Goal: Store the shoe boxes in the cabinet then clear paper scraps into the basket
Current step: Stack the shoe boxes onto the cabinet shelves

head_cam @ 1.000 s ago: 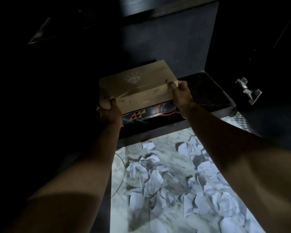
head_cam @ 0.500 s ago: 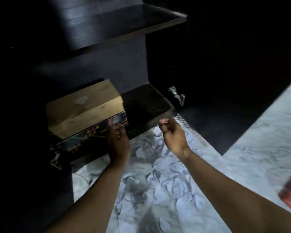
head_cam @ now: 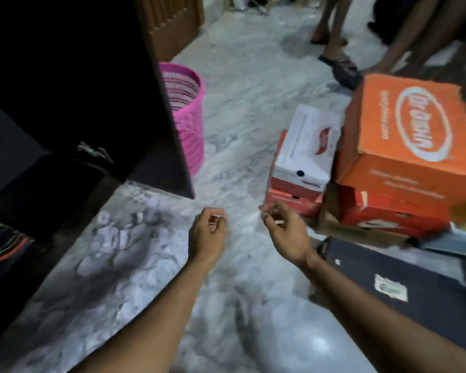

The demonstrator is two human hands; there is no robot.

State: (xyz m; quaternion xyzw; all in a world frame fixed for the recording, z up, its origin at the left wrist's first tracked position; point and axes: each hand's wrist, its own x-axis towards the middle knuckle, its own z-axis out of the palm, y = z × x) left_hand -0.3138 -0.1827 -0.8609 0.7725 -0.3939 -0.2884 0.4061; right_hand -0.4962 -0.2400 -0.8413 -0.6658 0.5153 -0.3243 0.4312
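Observation:
My left hand (head_cam: 207, 232) and my right hand (head_cam: 283, 230) hover empty over the marble floor, fingers loosely curled. Crumpled white paper scraps (head_cam: 113, 243) lie on the floor to the left of them, in front of the dark cabinet (head_cam: 65, 76). To the right are stacked shoe boxes: a white-and-red box (head_cam: 304, 146) on a red one (head_cam: 293, 203), a large orange box (head_cam: 409, 135) on another red box (head_cam: 388, 211), and a dark blue box (head_cam: 414, 292) lying flat by my right forearm. The pink basket (head_cam: 189, 117) stands behind the cabinet door.
The cabinet's dark open door (head_cam: 159, 135) juts out between the scraps and the basket. A dark patterned box edge (head_cam: 0, 243) shows at the far left in the cabinet. Other people's legs and sandals (head_cam: 336, 63) stand at the top right. A brown wooden door (head_cam: 172, 22) is at the back.
Both hands have let go of the brown box and drawn back from the cabinet. The view has swung right, from the cabinet shelf to the floor, the basket and the stacked boxes.

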